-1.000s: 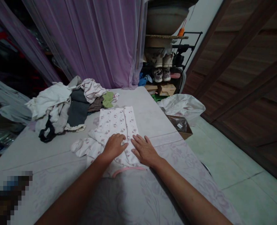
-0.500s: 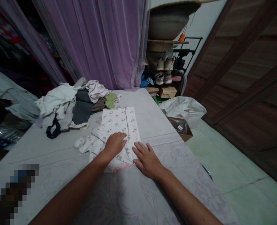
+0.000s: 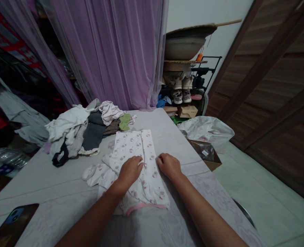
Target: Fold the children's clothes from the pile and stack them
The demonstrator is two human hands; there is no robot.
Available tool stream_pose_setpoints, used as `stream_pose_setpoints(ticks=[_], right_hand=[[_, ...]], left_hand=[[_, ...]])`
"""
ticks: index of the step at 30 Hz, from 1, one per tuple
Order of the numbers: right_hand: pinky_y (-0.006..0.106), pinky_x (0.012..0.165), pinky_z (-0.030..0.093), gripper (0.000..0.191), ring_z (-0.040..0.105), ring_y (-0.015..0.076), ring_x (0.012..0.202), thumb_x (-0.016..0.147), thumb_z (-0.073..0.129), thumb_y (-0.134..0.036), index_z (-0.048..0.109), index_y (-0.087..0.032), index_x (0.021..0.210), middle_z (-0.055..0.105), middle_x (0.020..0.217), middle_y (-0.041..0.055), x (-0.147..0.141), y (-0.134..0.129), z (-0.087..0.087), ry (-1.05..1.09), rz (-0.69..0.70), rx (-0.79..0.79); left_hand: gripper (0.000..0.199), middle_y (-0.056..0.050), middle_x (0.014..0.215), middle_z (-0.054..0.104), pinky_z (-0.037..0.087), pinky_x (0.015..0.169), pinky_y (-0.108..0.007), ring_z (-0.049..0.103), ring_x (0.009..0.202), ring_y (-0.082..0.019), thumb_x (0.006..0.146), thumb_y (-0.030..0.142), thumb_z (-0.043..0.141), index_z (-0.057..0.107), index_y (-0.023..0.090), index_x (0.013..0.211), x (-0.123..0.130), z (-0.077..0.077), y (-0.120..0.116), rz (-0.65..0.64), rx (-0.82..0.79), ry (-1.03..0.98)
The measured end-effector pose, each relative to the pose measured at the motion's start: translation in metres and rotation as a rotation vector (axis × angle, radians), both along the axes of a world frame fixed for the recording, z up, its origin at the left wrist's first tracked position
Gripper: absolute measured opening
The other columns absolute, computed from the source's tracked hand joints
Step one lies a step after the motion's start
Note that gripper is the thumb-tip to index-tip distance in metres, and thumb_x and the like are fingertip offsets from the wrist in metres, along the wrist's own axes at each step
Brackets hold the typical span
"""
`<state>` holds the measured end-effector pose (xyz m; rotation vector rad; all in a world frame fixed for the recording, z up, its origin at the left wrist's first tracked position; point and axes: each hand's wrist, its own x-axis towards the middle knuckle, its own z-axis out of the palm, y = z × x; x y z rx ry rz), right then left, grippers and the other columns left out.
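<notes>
A white baby romper (image 3: 133, 147) with a small pink print and pink trim lies spread on a pale floral sheet (image 3: 51, 180). Its sleeve stretches out to the left. My left hand (image 3: 130, 173) rests on the romper's middle, its fingers curled into the cloth. My right hand (image 3: 168, 165) sits at the romper's right edge, fingers bunched on the fabric. A heap of mixed clothes (image 3: 76, 132) lies beyond and to the left of both hands.
A phone (image 3: 13, 223) lies on the sheet at the near left. A purple sheer curtain (image 3: 110, 51) hangs behind. To the right stand a white plastic bag (image 3: 208, 132), a cardboard box (image 3: 212, 158) and a rack with shoes (image 3: 182, 96).
Both hands were flat and now have curled fingers. My right hand has moved from the sheet onto the romper's edge. The view has tilted upward, so everything sits lower in the picture.
</notes>
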<state>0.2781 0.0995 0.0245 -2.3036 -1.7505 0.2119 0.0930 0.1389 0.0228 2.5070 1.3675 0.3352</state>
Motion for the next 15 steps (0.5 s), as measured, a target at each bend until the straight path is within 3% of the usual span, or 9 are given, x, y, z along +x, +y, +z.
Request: stream_pose_setpoints(ticks=[6,15], right_hand=[[0.029,0.066,0.038,0.030,0.066,0.0211,0.082,0.095,0.046,-0.039,0.067,-0.017,0.093,0.071,0.089,0.0094,-0.019,0.010,-0.011,-0.118,-0.024,0.046],[0.028,0.065,0.034,0.024,0.063,0.0185,0.076,0.094,0.049,-0.035,0.065,-0.019,0.086,0.069,0.082,0.0068,-0.018,0.010,-0.026,-0.138,-0.007,0.138]], left_hand=[[0.021,-0.003,0.099,0.073,0.046,0.080,-0.030,0.066,0.096,-0.021,0.088,0.041,0.056,0.067,0.024,0.092,0.018,0.020,0.015,0.167,-0.235,0.204],[0.021,-0.005,0.102,0.073,0.045,0.078,-0.032,0.066,0.098,-0.024,0.087,0.034,0.049,0.068,0.024,0.089,0.029,0.019,0.001,0.185,-0.235,0.233]])
